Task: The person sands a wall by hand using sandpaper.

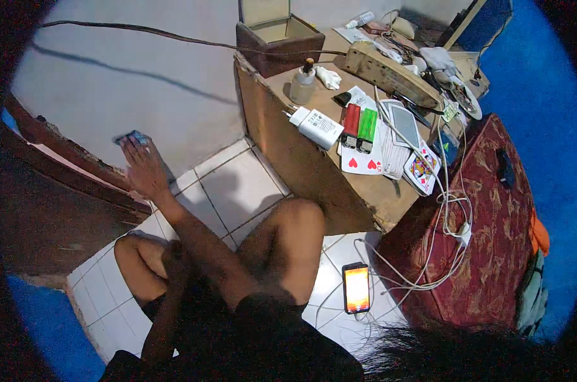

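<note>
I sit on a white tiled floor (237,184) with my knees bent. My right hand (143,170) reaches out to the left and lies flat against the pale wall (142,83), fingers pointing up. Its fingertips press a small blue thing (131,137) to the wall; I cannot tell what kind of thing it is. My left hand (174,253) rests low by my left knee (131,251), in shadow, and its fingers are hard to make out. A dark cable (142,28) runs across the wall above the right hand.
A low wooden table (301,159) stands to the right with a red lighter (351,125), a green lighter (367,128), playing cards (365,162), a white charger (320,127), a small bottle (302,81) and a power strip (390,73). A lit phone (356,288) and white cables lie on the floor beside a red patterned cushion (492,242).
</note>
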Available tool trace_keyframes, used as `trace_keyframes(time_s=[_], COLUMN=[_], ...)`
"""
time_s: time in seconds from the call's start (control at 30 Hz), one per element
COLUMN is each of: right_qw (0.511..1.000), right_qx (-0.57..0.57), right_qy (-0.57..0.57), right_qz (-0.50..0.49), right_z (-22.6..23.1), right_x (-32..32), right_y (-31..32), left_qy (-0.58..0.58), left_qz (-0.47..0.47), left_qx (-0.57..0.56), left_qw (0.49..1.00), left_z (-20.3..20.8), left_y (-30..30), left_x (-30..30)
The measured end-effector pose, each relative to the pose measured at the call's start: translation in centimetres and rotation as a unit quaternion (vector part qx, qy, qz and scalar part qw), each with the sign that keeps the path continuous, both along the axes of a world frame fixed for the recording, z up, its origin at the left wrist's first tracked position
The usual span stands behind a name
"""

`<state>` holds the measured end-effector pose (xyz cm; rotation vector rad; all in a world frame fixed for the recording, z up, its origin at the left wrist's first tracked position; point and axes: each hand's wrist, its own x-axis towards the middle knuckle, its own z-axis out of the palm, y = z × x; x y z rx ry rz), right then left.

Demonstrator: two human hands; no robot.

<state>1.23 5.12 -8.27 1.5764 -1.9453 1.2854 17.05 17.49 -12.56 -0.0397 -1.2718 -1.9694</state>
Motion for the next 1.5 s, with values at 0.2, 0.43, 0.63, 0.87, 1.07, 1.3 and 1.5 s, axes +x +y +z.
trace_keyframes(time_s=[0.2, 0.43, 0.63, 0.87, 1.07, 1.3, 1.5], right_qw=[0.997, 0.998, 0.979, 0.969, 0.973, 0.964, 0.973], right_qx=[-0.072, -0.058, -0.066, 0.011, 0.059, 0.06, -0.01], right_qy=[-0.011, 0.005, -0.137, -0.188, -0.179, -0.147, -0.09], right_qz=[-0.009, -0.025, 0.133, 0.157, 0.131, 0.212, 0.211], right_z=[8.5, 9.0, 9.9, 17.8, 20.8, 20.0, 11.9], right_x=[0.7, 0.6, 0.6, -0.1, 0.3, 2.3, 1.1], right_y=[-1.7, 0.8, 5.8, 25.9, 33.7, 27.9, 10.9], left_qy=[0.007, 0.129, 0.243, 0.336, 0.381, 0.405, 0.22], left_qz=[0.082, 0.054, -0.005, -0.082, -0.132, -0.164, 0.016], left_qx=[-0.009, 0.025, 0.072, 0.111, 0.118, 0.122, 0.072], left_qw=[0.997, 0.99, 0.967, 0.932, 0.907, 0.891, 0.973], left_z=[3.8, 9.0, 9.9, 9.9, 10.0, 10.3, 10.0], left_y=[-2.8, -6.0, -8.8, -10.1, -11.2, -11.9, -10.2], left_x=[0.9, -5.6, -11.4, -15.1, -15.8, -16.3, -12.9])
